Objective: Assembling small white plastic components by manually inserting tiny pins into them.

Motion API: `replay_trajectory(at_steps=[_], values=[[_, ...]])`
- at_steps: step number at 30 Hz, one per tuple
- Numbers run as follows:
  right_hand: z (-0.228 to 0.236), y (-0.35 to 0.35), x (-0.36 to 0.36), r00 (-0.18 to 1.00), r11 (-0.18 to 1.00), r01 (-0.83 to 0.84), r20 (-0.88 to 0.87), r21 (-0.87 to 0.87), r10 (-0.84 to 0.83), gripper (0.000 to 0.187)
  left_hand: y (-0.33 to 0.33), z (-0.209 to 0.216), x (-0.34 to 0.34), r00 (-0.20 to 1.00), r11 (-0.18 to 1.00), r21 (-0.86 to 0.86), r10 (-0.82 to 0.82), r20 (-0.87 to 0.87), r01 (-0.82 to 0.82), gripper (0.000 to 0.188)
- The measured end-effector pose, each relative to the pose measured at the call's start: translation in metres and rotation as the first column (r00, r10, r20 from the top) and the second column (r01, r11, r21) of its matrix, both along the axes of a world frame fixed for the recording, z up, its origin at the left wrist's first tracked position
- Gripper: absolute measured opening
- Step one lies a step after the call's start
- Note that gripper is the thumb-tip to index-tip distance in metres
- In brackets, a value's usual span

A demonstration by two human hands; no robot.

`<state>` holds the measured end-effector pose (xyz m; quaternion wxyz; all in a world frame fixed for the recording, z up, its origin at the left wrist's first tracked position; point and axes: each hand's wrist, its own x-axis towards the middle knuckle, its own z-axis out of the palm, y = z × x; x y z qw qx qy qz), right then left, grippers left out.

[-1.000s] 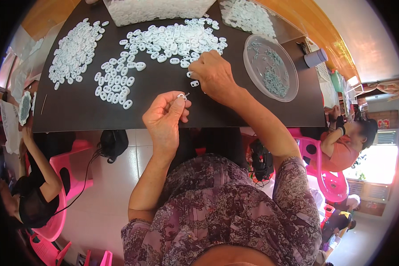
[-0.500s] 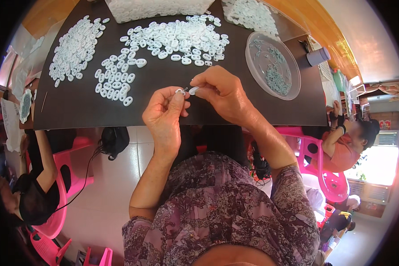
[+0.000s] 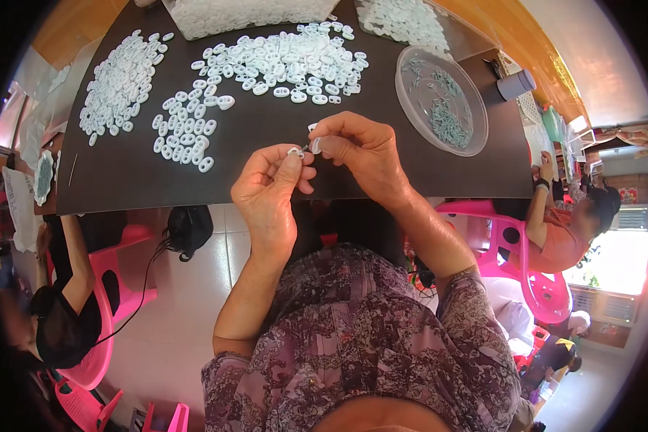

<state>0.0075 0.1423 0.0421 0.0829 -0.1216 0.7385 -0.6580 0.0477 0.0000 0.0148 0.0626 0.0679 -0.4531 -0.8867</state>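
Over the near edge of the dark table my left hand (image 3: 268,183) pinches a small white plastic piece (image 3: 294,152) between thumb and fingers. My right hand (image 3: 367,151), just beside it, pinches another white plastic piece (image 3: 316,146). A thin dark spring (image 3: 305,148) shows in the narrow gap between the two pieces. One more white bit (image 3: 312,127) shows by the right index finger; whether it is held or lying there I cannot tell. Beyond the hands lie a large pile of white two-holed oval pieces (image 3: 288,61) and a smaller loose group (image 3: 185,133).
A round clear dish (image 3: 403,90) of small grey-green springs (image 3: 448,126) stands at the right, near a grey cylinder (image 3: 516,85). Another white pile (image 3: 119,86) lies far left. Clear containers of white pieces line the back. People sit on pink chairs (image 3: 543,295) on both sides.
The right hand's white piece has tilted more upright against the spring, close to the left hand's piece. The view has shifted slightly. A seated person at right has shifted.
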Motion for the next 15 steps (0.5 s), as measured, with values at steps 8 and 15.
replay_trajectory(at_steps=[8, 15], values=[[0.004, -0.003, -0.001, 0.998, 0.998, 0.066, -0.021, -0.010, -0.066, 0.009, 0.001, 0.000, 0.003, 0.999, 0.998, -0.064, 0.005, -0.043, -0.008, 0.013], [0.012, -0.004, -0.001, 0.998, 0.999, 0.047, 0.046, 0.025, -0.049, 0.010, 0.002, 0.002, 0.005, 0.999, 0.996, -0.082, 0.021, -0.032, -0.024, 0.015]])
